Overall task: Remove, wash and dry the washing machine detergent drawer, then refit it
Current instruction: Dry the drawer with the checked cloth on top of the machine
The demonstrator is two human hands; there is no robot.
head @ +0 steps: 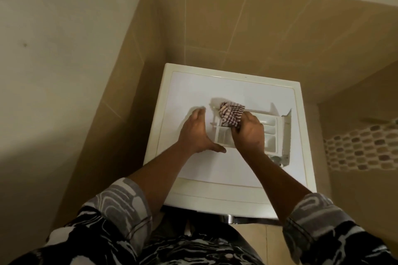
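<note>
The white detergent drawer (270, 130) lies flat on top of the washing machine (193, 90), its front panel at the right end. My right hand (248, 133) grips a checked red-and-white cloth (231, 113) and presses it into the drawer's left compartments. My left hand (197, 132) rests against the drawer's left end, fingers straight along it and thumb along the near edge, steadying it.
The machine stands in a corner of beige tiled walls (237, 28), with a plain wall (53, 60) to the left. A band of pebble mosaic tile (361, 148) runs along the right wall. Tiled floor (258, 234) shows below the machine's front edge.
</note>
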